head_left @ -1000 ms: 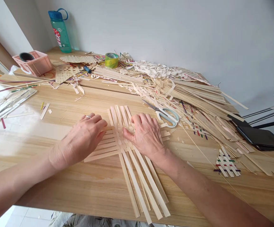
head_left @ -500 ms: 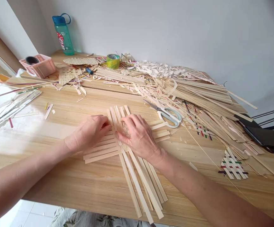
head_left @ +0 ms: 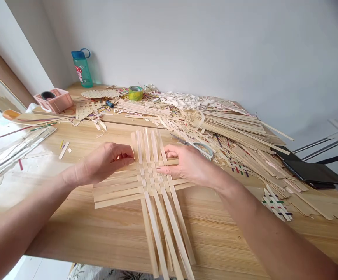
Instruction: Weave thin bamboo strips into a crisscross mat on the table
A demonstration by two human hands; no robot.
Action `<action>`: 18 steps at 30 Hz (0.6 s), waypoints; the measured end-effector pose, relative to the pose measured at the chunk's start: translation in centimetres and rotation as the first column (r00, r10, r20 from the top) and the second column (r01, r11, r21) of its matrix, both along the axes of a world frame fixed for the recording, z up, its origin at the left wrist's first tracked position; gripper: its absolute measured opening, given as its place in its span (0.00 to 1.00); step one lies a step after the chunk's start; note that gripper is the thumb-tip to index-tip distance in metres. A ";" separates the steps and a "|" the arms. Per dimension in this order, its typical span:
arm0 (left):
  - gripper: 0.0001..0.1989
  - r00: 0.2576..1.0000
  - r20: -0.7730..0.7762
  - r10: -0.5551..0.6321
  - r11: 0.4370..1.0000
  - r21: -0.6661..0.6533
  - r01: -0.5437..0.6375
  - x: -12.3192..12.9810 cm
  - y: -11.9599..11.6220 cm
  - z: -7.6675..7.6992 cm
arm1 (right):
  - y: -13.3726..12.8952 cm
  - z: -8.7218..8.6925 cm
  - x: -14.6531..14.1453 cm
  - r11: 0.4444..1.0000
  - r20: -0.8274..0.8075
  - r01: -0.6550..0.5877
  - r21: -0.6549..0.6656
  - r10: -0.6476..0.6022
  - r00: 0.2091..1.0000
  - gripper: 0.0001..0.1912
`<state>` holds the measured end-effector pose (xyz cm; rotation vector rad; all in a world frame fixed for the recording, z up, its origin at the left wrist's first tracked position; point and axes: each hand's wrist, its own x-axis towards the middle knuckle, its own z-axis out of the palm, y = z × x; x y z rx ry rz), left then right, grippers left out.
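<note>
Moved since the earlier frame: our left hand (head_left: 107,163) and right hand (head_left: 190,165), now drawn apart, baring the centre of the bamboo-strip weave (head_left: 149,181). Left to right along the wooden counter (head_left: 224,233): pink plastic basket (head_left: 60,103) at the far end; left hand, fingers curled at the weave's upper left edge, grip unclear; the weave, lying flat between both hands and nearer the counter's front edge; right hand, open, fingertips (head_left: 164,170) touching a crosswise strip; scissors (head_left: 202,149) just beyond; small coloured weave sample (head_left: 276,204); black tablet (head_left: 311,173).
</note>
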<state>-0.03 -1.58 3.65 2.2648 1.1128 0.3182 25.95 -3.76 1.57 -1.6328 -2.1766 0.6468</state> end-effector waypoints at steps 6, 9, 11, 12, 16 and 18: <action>0.13 0.990 -0.002 -0.144 0.969 0.200 0.142 -0.8 1.1 2.6 | 0.0 3.2 1.5 0.981 -0.347 -0.129 -0.146 0.071 0.935 0.13; 0.11 0.998 0.059 -0.015 0.847 0.531 -0.018 -0.4 0.3 4.3 | 0.0 4.1 1.8 0.987 -0.553 -0.103 -0.121 0.019 0.833 0.15; 0.10 0.979 0.161 0.124 0.646 0.736 -0.203 0.2 -1.1 5.2 | -0.1 4.5 1.8 0.994 -0.678 -0.055 -0.095 -0.024 0.735 0.21; 0.11 0.960 0.214 0.182 0.536 0.797 -0.280 0.4 -1.9 5.4 | -0.2 4.6 1.8 0.997 -0.722 -0.023 -0.079 -0.041 0.690 0.22; 0.23 0.872 0.466 0.147 0.268 0.830 -0.489 0.9 -3.1 4.7 | -0.2 4.7 1.4 1.000 -0.805 0.016 0.005 -0.006 0.593 0.20; 0.24 0.773 0.602 0.199 0.414 0.664 -0.623 0.7 -1.9 4.2 | -0.3 4.6 1.0 0.999 -0.823 -0.014 0.040 0.041 0.567 0.19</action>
